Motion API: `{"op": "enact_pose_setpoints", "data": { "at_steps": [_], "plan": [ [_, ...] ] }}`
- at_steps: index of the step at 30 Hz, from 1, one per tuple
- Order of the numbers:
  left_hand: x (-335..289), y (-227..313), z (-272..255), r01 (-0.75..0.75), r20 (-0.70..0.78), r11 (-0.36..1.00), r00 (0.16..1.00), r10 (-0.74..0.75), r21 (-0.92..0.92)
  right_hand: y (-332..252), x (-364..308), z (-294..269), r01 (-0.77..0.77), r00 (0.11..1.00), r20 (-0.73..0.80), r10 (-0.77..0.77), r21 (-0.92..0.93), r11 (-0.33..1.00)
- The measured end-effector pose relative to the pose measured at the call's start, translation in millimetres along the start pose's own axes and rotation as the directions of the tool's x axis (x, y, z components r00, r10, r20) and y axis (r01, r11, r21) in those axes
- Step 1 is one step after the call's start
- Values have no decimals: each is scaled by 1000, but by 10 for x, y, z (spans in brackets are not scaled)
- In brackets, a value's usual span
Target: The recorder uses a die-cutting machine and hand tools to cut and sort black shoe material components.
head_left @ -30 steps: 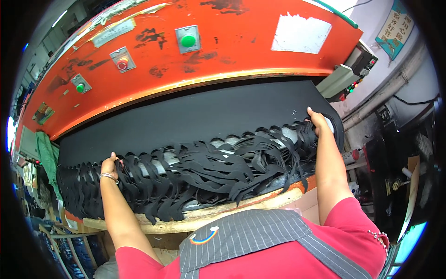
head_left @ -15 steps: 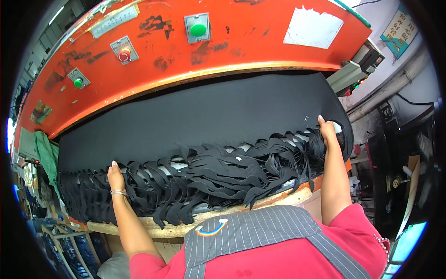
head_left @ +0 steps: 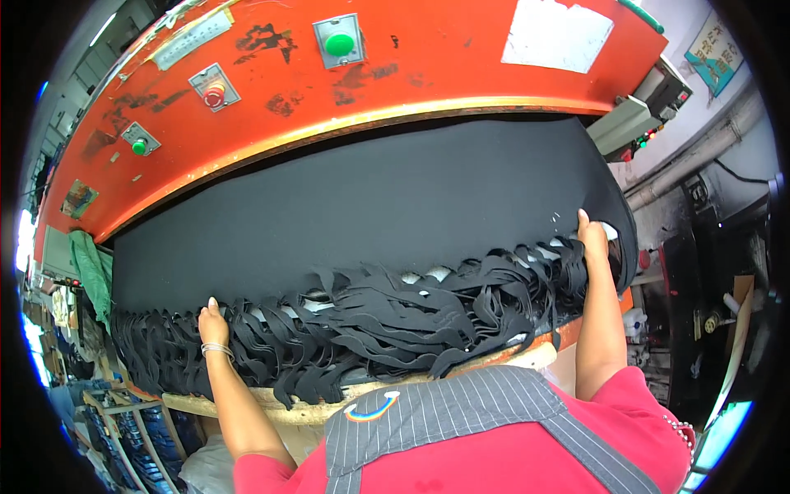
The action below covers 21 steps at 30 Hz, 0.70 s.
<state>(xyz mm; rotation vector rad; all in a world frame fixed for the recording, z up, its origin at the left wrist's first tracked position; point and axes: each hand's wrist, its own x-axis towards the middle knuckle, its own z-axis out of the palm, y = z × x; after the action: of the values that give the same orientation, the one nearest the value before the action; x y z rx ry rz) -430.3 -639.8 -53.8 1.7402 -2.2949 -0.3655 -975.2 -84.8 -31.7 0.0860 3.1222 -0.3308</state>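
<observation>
A wide black sheet (head_left: 370, 206) lies across the bed of an orange press (head_left: 428, 82). Its near part is a tangle of cut-out black strips (head_left: 387, 325) hanging over the table's front edge. My left hand (head_left: 213, 323) rests on the strips at the left, fingers closed into them, a bracelet on the wrist. My right hand (head_left: 591, 239) grips the cut material at the far right edge of the sheet. White table surface shows through some holes in the strips.
The press front carries a green button (head_left: 339, 43), a red button (head_left: 214, 92) and a small green button (head_left: 139, 146). A wooden table edge (head_left: 288, 407) runs below the strips. Green cloth (head_left: 89, 272) hangs at left. Pipes and machinery stand at right.
The black sheet and strips have come further out from under the press toward me. Both hands have moved nearer with the material.
</observation>
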Motion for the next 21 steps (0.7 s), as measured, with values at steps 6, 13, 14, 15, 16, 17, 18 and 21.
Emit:
{"op": "enact_pose_setpoints", "data": {
  "at_steps": [6, 13, 14, 15, 16, 17, 18, 21],
  "plan": [
    [-127, -128, -22, 5, 4, 1000, 1000, -5, 2, 100, -100, -82, -46, 997, 64, 48, -30, 998],
    [62, -128, 89, 37, 3, 991, 999, -38, 129, 68, 304, -28, 14, 1000, 24, -13, -56, 998],
    [75, -90, 128, 67, -36, 991, 997, -63, 116, 59, 318, -13, 26, 999, 25, -25, -52, 998],
    [87, -66, 150, 86, -38, 993, 996, -83, 83, 2, 297, -34, 13, 999, 33, -12, -21, 1000],
    [58, -60, 157, 105, -42, 993, 994, -103, 48, -24, 239, -65, 0, 999, 40, -1, 12, 1000],
    [-1, -103, 177, 113, -76, 994, 991, -112, 11, -63, 133, -104, 10, 999, 36, -11, 24, 1000],
    [-94, -51, 169, 116, -107, 993, 987, -118, -29, -72, -1, -197, 84, 996, -24, -83, 4, 996],
    [-457, 275, 94, 106, -79, 992, 992, -101, 65, 32, -551, -569, 418, 834, -410, -370, 31, 908]
  ]
}}
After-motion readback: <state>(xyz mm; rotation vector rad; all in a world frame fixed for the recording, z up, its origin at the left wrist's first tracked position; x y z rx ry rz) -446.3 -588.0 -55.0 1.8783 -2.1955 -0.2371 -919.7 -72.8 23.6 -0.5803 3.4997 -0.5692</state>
